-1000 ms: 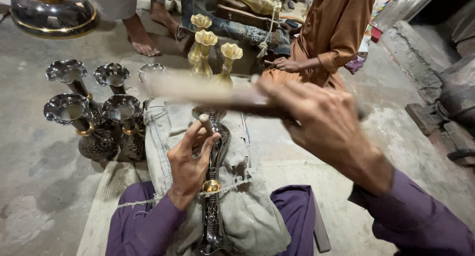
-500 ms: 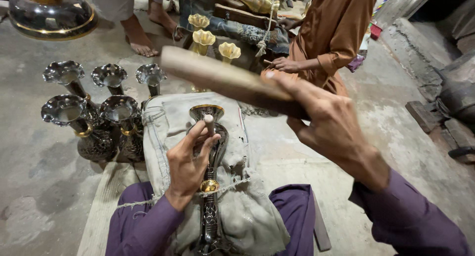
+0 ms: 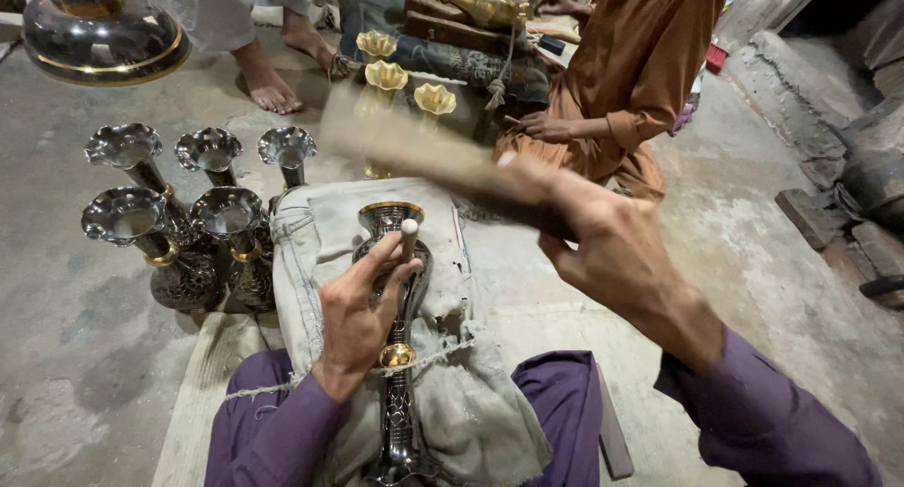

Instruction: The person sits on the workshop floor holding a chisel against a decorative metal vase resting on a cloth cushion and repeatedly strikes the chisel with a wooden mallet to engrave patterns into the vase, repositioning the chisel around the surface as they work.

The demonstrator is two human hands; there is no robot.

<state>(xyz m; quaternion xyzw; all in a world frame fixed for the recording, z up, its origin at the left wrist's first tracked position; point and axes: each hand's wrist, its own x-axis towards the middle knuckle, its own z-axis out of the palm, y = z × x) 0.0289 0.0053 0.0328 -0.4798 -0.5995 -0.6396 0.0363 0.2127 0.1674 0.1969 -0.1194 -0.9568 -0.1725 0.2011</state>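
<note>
A concrete floor (image 3: 113,355) fills the view, seen from above. At the upper right a seated person in an orange garment (image 3: 650,63) is shown, one hand (image 3: 546,126) resting at the knee; the bare feet (image 3: 282,68) of another person are seen at the top. A large polished metal bowl (image 3: 99,35) is cut off at the upper left corner. A grey cloth (image 3: 452,393) is spread over the wearer's lap, between purple sleeves and trouser legs. Five silver vases (image 3: 174,214) with flared rims are grouped on the floor just left of the cloth; three gold vases (image 3: 400,82) stand further back. On the cloth a slender silver vase (image 3: 395,308) with a gold rim and a gold band is laid lengthwise, its mouth pointing away from the wearer. The left hand (image 3: 358,322) is closed over the vase body and pinches a small pale-tipped punch (image 3: 409,237) upright against the metal. The right hand (image 3: 612,251) is closed around a wooden stick (image 3: 424,153), held raised above the vase and blurred by motion.
</note>
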